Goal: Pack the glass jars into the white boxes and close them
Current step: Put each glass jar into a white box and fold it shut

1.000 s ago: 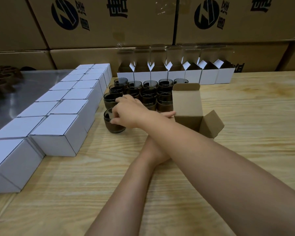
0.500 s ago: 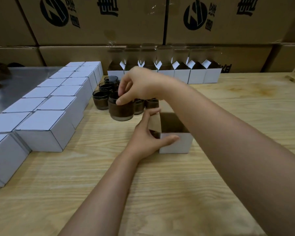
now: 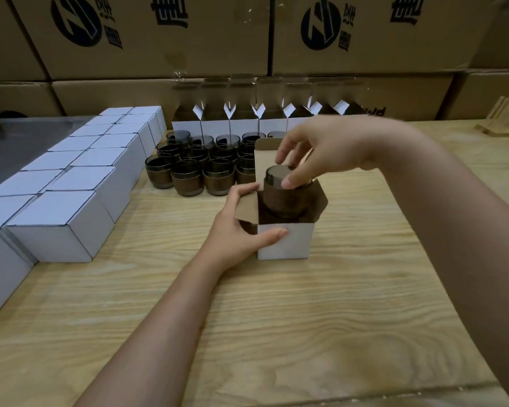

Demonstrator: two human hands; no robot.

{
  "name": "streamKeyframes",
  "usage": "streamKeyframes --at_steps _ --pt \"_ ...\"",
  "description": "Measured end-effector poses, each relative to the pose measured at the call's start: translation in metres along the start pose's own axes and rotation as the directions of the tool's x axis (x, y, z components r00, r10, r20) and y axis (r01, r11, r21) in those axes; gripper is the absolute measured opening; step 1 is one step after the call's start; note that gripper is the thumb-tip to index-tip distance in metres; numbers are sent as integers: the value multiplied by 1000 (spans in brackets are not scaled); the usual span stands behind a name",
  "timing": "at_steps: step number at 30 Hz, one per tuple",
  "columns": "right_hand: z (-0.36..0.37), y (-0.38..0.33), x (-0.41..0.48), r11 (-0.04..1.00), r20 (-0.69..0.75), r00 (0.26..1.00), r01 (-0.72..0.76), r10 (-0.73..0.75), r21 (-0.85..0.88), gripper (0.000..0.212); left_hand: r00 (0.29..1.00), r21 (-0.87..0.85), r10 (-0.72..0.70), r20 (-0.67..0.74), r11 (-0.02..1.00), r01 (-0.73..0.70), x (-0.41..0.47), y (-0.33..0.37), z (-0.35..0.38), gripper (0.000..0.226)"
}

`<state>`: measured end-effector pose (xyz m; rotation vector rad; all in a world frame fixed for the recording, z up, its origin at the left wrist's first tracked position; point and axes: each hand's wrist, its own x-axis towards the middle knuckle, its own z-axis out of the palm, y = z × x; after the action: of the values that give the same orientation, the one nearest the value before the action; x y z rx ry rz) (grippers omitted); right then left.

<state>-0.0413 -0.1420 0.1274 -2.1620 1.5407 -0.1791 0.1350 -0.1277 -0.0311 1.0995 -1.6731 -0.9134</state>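
An open white box (image 3: 287, 241) stands on the wooden table (image 3: 276, 318), its brown flaps spread. My left hand (image 3: 241, 227) grips its left side, thumb on the white front face. My right hand (image 3: 315, 151) pinches the rim of a dark glass jar (image 3: 282, 195) with a brown band. The jar is upright and its lower part sits inside the box. Behind it, several more jars (image 3: 200, 168) stand clustered together.
Closed white boxes (image 3: 71, 201) lie in two rows on the left. A row of open white boxes (image 3: 244, 124) stands at the back, against large brown cartons (image 3: 159, 39). A wooden rack (image 3: 506, 118) sits far right.
My right hand lifted a jar from the cluster, carried it right and lowered it partway into the box. My left hand moved from behind my right arm to hold the box.
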Motion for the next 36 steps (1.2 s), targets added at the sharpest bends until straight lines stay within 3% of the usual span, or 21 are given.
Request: streamKeyframes --at_steps 11,17,22,24,25,26,28,29,30,32,34,36 --pt "46 -13 8 932 -3 998 -58 61 -357 61 1000 35 10 -8 999 -10 1 -3 0 89" --pt "49 -17 15 916 47 992 -87 114 -391 65 1000 37 14 -8 999 -14 2 -6 1 90" --pt "43 -15 15 955 92 988 -97 127 -280 65 1000 38 20 -10 999 -20 2 -6 0 91" --pt "42 -2 10 989 -36 998 -59 55 -139 53 1000 30 23 -12 999 -22 2 -7 0 91" --pt "44 7 7 1000 -204 979 10 -15 -22 41 1000 29 25 -13 999 -25 2 -7 0 91" --pt "48 15 4 988 -420 906 113 -58 107 26 1000 32 27 -13 999 -27 2 -7 0 90" --pt "61 33 1 865 -762 645 344 65 366 20 1000 34 23 -12 999 -23 2 -6 0 89" --pt "71 40 2 756 -794 568 418 215 504 26 1000 33 19 -11 999 -19 2 -6 0 88" --pt "81 46 4 633 -748 561 445 353 633 29 1000 31 16 -10 999 -15 2 -6 0 88" --pt "104 54 10 415 -567 663 395 489 820 28 1000 27 16 -12 1000 -16 2 -6 0 87" --pt "124 56 16 209 -385 796 324 467 923 24 999 27 30 -13 999 -29 1 -5 0 88" --pt "134 53 19 103 -286 873 267 395 958 30 999 24 38 -21 999 -38 1 -3 0 87"
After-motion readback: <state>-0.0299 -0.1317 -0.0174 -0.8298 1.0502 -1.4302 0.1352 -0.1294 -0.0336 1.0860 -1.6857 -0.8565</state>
